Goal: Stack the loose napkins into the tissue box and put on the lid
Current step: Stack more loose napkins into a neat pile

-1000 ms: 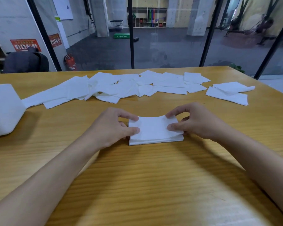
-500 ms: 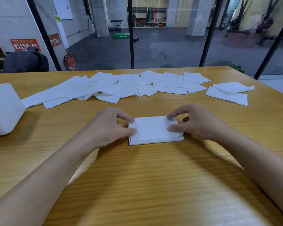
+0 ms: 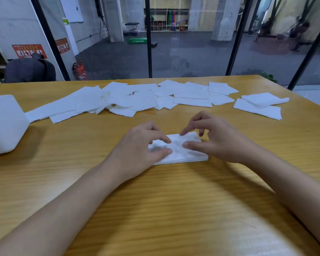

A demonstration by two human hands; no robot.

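Squared white stack of folded paper napkins [image 3: 177,157] flat on yellow wooden bench [image 3: 155,209], front centre. Left grip [image 3: 137,148] over stack's left end, fingers loosely spread, pinching nothing. Right grip [image 3: 220,139] above right end, fingers apart; contact unclear, blurred. Loose white napkins [image 3: 192,97] scattered behind. White rounded container [image 3: 4,124] far left.

The left hand [image 3: 142,146] and right hand [image 3: 216,139] have slid inward (blurred) off the ends of the napkin stack [image 3: 179,156].

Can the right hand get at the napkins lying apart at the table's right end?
Probably yes: the right hand hovers empty over the napkin stack, and only bare table lies between it and those napkins.
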